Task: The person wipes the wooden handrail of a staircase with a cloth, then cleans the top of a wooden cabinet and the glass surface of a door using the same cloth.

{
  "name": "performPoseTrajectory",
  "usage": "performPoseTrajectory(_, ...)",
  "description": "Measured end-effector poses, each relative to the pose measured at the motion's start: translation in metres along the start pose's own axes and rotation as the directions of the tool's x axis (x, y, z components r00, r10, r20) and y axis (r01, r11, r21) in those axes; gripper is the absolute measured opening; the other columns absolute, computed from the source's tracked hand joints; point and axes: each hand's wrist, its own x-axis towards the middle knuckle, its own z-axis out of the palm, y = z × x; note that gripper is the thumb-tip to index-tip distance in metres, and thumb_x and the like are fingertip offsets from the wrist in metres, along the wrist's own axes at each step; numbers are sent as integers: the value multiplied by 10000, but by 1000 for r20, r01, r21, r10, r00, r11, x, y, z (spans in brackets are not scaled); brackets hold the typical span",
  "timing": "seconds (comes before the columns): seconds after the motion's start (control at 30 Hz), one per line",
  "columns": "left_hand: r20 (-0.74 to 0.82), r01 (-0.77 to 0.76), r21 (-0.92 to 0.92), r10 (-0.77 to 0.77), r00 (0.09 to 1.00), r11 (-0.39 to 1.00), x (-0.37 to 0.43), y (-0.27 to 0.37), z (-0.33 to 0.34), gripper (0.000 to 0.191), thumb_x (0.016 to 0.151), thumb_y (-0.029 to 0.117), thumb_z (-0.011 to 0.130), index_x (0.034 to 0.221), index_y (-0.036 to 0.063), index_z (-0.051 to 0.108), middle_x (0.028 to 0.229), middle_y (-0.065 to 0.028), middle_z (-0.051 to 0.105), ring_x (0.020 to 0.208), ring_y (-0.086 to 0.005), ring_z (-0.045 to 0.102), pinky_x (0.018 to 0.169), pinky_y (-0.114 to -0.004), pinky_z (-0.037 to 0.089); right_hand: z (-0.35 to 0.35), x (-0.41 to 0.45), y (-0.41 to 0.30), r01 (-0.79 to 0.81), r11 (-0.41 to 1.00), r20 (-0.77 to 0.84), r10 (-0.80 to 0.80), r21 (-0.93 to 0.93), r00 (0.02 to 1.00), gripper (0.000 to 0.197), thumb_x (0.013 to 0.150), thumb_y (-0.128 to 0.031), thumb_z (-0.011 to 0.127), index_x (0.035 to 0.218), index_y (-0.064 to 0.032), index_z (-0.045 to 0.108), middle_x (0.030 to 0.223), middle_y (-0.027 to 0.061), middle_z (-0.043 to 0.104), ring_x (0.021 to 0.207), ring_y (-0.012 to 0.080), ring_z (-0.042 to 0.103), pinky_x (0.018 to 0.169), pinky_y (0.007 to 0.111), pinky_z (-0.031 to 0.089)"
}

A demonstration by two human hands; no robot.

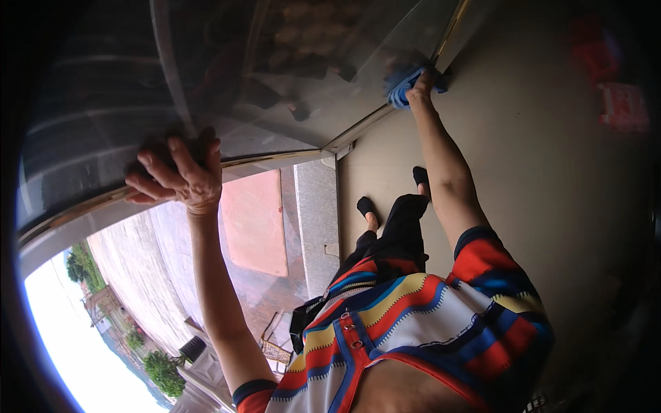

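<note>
A dark, glossy door panel (227,93) fills the upper left of the head view and reflects blurred shapes. My left hand (188,178) rests against it beside its pale edge, fingers spread, with no loose thing in it. Farther to the right, my right hand (422,88) presses a blue cloth (400,95) to the panel near its far edge strip (450,31). Part of the cloth is hidden behind the fingers.
A stone threshold (317,217) separates the beige floor (496,170) from the outside. Beyond it lies a pink mat (255,222). A woven chair (276,351) stands outside at the lower left. Blurred red objects (622,106) are at the upper right.
</note>
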Motion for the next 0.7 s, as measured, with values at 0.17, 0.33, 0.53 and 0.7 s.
performPoseTrajectory(0.17,37,-40,13,39,999,999,3,-3,-3,654,882,555,381,1332,82,339,1418,-246,177,1316,-463,36,976,-642,-23,-33,-30,97,-349,936,55,347,42,936,431,911,-334,350,1269,-103,418,1338,82,402,1223,249,385,1019,466,303)
performPoseTrajectory(0.33,3,-12,9,12,1000,1000,6,4,3,644,886,564,357,1336,104,337,1430,-222,168,1320,-453,45,984,-645,-17,-26,-136,166,-626,779,263,594,48,760,487,883,-393,417,1303,-150,375,1337,79,395,1224,254,381,999,517,310)
performPoseTrajectory(0.53,-44,39,-5,-39,998,999,-7,2,0,519,865,507,448,1255,165,443,1392,-141,310,1305,-420,184,1002,-651,-13,31,-264,102,-841,538,534,726,-49,433,470,928,-382,357,1304,-101,379,1357,93,377,1231,269,380,1002,515,331)
performPoseTrajectory(0.7,323,188,-188,-120,939,964,-2,21,-43,600,747,277,665,1264,119,405,1380,-190,284,1298,-400,215,1014,-626,70,59,-303,32,-589,762,633,602,-271,487,389,942,-259,362,1283,-77,400,1309,108,424,1175,245,438,994,416,366)
